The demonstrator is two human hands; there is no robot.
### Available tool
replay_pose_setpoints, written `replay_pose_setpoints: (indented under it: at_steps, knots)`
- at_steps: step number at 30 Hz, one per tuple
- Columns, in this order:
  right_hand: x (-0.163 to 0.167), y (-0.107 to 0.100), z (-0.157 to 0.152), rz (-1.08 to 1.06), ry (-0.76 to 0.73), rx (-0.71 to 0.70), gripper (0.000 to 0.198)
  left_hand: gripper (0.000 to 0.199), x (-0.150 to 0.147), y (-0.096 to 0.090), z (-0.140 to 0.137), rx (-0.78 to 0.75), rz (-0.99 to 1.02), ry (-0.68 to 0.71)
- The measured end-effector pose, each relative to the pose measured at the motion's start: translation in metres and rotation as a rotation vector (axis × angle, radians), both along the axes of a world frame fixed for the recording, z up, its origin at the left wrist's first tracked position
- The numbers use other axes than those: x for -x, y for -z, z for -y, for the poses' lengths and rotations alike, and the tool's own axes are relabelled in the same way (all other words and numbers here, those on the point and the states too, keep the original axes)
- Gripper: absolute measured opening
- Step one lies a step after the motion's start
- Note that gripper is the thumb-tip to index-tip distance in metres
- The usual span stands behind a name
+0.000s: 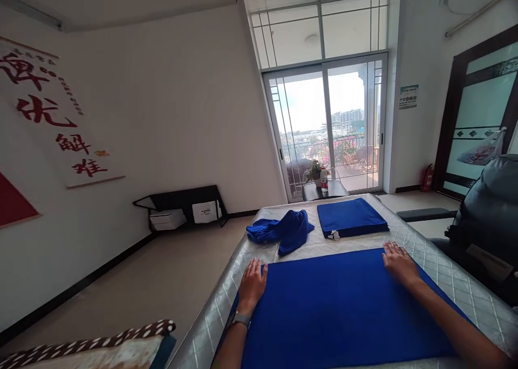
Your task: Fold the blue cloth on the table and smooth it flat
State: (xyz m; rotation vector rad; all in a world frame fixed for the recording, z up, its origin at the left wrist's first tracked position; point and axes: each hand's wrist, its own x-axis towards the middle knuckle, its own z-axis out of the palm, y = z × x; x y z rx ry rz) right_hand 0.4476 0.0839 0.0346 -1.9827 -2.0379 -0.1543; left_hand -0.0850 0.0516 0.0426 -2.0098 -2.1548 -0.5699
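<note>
A blue cloth (324, 309) lies spread flat on a silver quilted mattress (457, 266). Near its far left corner my left hand (253, 285) rests palm down, fingers stretched out; a watch (242, 319) is on that wrist. My right hand (400, 262) lies flat at the cloth's far right corner, fingers extended. Just beyond sits a neat stack of folded blue cloth (352, 217) with a white tag at its front edge. To the left of the stack is a crumpled blue cloth (283, 230).
A black office chair (489, 212) stands close on the right. Behind the mattress, a small table (334, 190) holds a bottle (324, 179) and a plant. A low black rack (184, 200) with white boxes is by the wall. A patterned cushion (121, 350) is at lower left.
</note>
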Motion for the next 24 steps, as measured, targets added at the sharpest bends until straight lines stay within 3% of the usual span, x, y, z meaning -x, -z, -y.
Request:
replay_pose_setpoints:
  at_steps: [5,9,12,15,20,24]
  knots:
    - [0.119,-0.019,0.022,-0.059,-0.331,0.068,0.062,0.045,-0.097,-0.007,-0.001,0.054,-0.017,0.335]
    - [0.183,-0.01,0.023,-0.071,-0.469,0.071,0.061,0.05,-0.17,0.004,-0.01,0.031,-0.038,0.443]
    - [0.194,0.008,0.017,-0.053,-0.484,0.064,0.059,0.053,-0.194,0.018,-0.018,0.001,-0.068,0.451]
    - [0.193,0.019,0.013,-0.033,-0.501,0.041,0.055,0.054,-0.197,0.032,-0.023,-0.021,-0.121,0.453]
    - [0.186,0.012,0.011,-0.023,-0.456,0.059,0.04,0.054,-0.193,0.037,-0.025,-0.009,-0.15,0.451]
    - [0.158,0.004,0.007,-0.041,-0.389,0.073,0.037,0.054,-0.183,0.033,-0.026,0.053,-0.153,0.47]
